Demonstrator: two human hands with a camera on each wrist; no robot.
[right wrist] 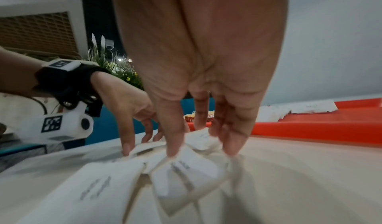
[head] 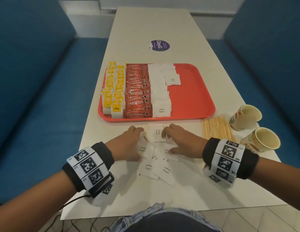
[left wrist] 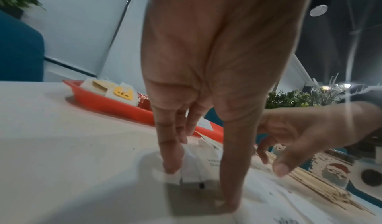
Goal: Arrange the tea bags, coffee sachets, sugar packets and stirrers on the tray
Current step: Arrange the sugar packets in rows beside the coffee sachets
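Note:
A red tray (head: pixel 191 94) holds rows of yellow-tagged tea bags (head: pixel 114 91), red Nescafe sachets (head: pixel 137 94) and white sugar packets (head: pixel 160 94). In front of it, loose sugar packets (head: pixel 154 166) lie in a pile on the white table. My left hand (head: pixel 141 144) and right hand (head: pixel 166 143) are spread over the pile's far end. Their straight fingers touch one packet (head: pixel 156 133) from either side. In the left wrist view the left hand (left wrist: pixel 201 178) stands fingertips-down on packets. The right hand (right wrist: pixel 202 150) does the same on crumpled packets (right wrist: pixel 186 175). Wooden stirrers (head: pixel 216 129) lie on the table to the right.
Two paper cups (head: pixel 246 118) (head: pixel 261 139) lie on their sides beside the stirrers near the table's right edge. A purple sticker (head: pixel 160 45) sits beyond the tray. Blue benches (head: pixel 37 81) (head: pixel 271 64) flank the table. The tray's right part is bare.

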